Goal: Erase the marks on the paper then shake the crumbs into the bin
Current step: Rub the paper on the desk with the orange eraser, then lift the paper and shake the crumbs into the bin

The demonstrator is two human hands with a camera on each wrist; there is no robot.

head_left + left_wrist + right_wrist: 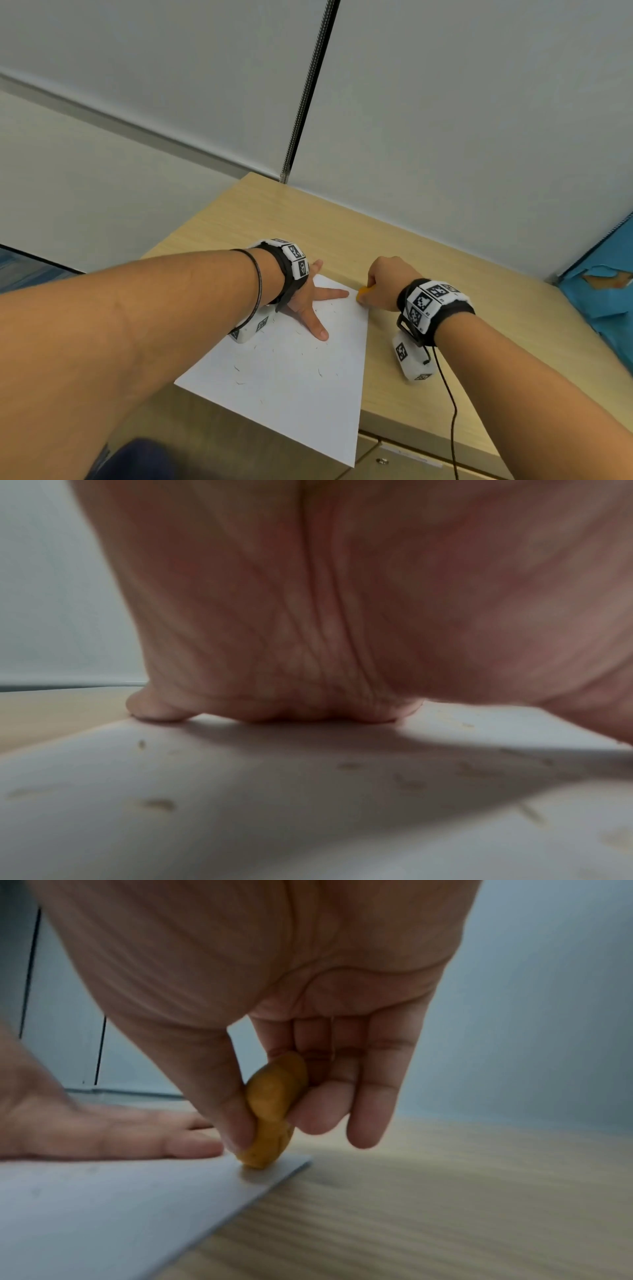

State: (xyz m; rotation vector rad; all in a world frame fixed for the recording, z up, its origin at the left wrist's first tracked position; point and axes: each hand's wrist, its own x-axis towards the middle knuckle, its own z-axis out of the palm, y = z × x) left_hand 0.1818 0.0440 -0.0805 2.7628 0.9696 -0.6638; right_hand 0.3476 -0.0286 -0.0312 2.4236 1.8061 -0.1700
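Paper [291, 370] pinned flat by splayed left hand [308, 301]; right hand [383, 284] pinches eraser [274, 1110] at centre-frame corner. Advice: short strokes w/ light pressure, away from the pinning fingers.

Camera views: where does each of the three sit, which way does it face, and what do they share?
Head: worn high, looking forward and down at the light wooden desk; shows both forearms, the left hand pressed flat on the white paper sheet, and the right hand.
Left wrist: under the left palm, skimming low across the paper and its crumbs.
Right wrist: under the right hand, facing its fingers pinching the orange oval eraser at the paper's corner.
Shared: the paper in all three; the eraser in head and right wrist.
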